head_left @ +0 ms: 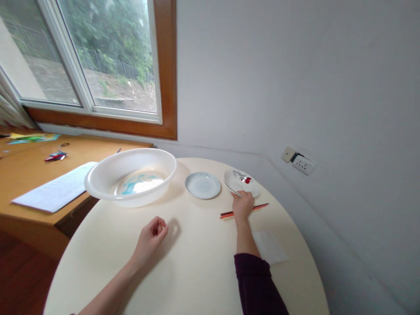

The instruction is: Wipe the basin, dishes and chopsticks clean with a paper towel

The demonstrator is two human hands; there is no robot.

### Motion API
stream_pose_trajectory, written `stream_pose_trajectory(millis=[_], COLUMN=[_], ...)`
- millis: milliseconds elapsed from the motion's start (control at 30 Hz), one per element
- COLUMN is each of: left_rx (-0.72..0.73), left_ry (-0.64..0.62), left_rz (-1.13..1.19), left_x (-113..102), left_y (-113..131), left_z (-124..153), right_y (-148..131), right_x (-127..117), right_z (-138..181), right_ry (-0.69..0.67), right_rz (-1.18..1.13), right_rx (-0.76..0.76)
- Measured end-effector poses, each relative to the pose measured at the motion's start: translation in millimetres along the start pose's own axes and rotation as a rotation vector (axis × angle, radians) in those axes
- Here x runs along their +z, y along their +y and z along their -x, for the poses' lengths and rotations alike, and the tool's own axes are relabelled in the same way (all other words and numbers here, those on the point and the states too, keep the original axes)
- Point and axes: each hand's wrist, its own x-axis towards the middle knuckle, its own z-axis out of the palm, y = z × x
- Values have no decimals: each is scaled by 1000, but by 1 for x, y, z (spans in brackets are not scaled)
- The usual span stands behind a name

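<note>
My right hand reaches over the table's right side, its fingers closed at the near rim of a white plate with a red and black pattern. The near rim is partly hidden by the hand. A dark-edged line along the plate's left side may be a second rim beneath. Just below that hand lie chopsticks, dark and orange-red, partly covered by the wrist. My left hand hovers over the table's middle, fingers loosely curled, nothing visible in it. Between the hands, farther back, sits a pale blue-grey plate.
A large translucent basin stands at the round table's back left. A white tissue or cloth lies by my right forearm. On the wooden desk are a paper sheet and pens. The wall borders the right.
</note>
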Motion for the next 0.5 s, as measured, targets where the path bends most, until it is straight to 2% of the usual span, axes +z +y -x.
stream_pose_trajectory(millis=[500], left_rx=[-9], left_ry=[1], left_rz=[10], left_x=[0], left_y=[0], left_z=[0], right_y=[3], right_x=[3], right_z=[-1], right_ry=[-24], right_rz=[-45], right_rx=[10])
